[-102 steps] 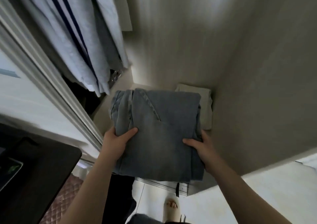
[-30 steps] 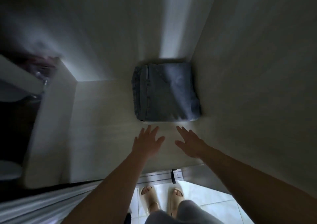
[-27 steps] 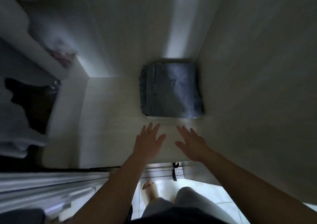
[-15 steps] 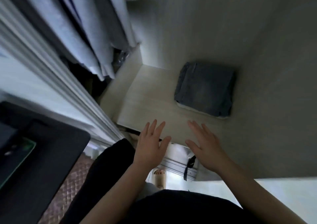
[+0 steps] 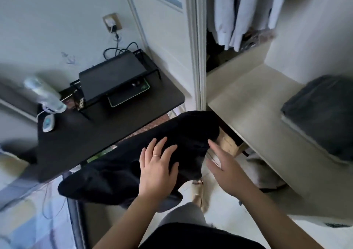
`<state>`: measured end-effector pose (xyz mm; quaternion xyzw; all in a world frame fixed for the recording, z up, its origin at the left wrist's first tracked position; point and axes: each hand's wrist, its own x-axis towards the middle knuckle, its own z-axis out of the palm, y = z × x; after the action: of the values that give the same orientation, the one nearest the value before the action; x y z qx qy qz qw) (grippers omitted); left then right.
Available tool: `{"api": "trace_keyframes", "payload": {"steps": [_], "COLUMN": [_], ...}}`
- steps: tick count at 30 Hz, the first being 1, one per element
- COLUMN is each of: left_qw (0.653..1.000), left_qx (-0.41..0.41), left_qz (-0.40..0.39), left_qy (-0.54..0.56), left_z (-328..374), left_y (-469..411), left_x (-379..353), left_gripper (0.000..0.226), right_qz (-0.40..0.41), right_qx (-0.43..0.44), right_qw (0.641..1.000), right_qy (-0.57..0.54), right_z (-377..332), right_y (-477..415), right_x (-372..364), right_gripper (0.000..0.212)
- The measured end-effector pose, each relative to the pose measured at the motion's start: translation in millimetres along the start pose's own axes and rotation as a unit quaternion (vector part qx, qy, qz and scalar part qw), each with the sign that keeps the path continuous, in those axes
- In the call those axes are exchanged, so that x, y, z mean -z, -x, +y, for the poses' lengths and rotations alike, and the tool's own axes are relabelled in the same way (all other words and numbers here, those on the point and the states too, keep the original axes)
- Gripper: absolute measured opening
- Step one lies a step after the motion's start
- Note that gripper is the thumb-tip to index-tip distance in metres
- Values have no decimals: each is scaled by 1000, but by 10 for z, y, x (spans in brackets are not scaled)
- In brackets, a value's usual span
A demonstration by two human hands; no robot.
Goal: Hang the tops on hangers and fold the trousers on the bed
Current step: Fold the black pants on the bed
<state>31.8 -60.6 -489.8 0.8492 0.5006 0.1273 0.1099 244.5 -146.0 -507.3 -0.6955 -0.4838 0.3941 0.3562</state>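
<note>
By the wardrobe (image 5: pixel 248 115), the left hand (image 5: pixel 158 169) lies spread on a black garment (image 5: pixel 114 172), perhaps only hovering; the right hand (image 5: pixel 225 170), fingers straight, is just beside it.

Left hand (image 5: pixel 158 170): palm down, fingers straight and spread, over the middle of the crumpled black cloth garment (image 5: pixel 114 174); contact unclear.
Right hand (image 5: pixel 223 168): fingers straight, slightly apart, just beside the garment's right edge.
Forearms (image 5: pixel 122 224): both bare, reaching forward towards the garment.
</note>
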Motion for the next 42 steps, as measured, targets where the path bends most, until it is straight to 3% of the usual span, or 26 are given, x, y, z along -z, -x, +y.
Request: {"api": "trace_keyframes", "payload": {"steps": [7,14,19,28,34,37,42], "left_qw": [988,961,957,964,974,969,938], "left_qx": [118,242,262,227,154,105,75], "left_qz": [58,109,116,133,156,196,266], "left_qy": [-82,-72,-39,38,61,109,208], "left_z": [-470,-1053,-1293,-1328,-1330,-1281,-1317], "left_y": [282,262,403,357,176,93,157], "left_x": [348,641,653,735,1016,1203,1624], "left_gripper": [69,48,58,39,18,17,16], "right_qz": [-60,-22,-51,-4,-20,17,125], "right_qx": [82,191,191,169,162,203,243], "right_qw": [995,956,932,933,931,924,914], "right_qy": [14,221,304,317,325,323,298], "right_z": [-354,-625,-929,-1250,-1390,-1486,-1788], "right_y": [-163,-505,-862,-889,-790,-614,-483], "right_x": [-310,-585,-955,-1373,-1321,-1434,-1593], "right_gripper": [64,67,69,52,65,73,57]}}
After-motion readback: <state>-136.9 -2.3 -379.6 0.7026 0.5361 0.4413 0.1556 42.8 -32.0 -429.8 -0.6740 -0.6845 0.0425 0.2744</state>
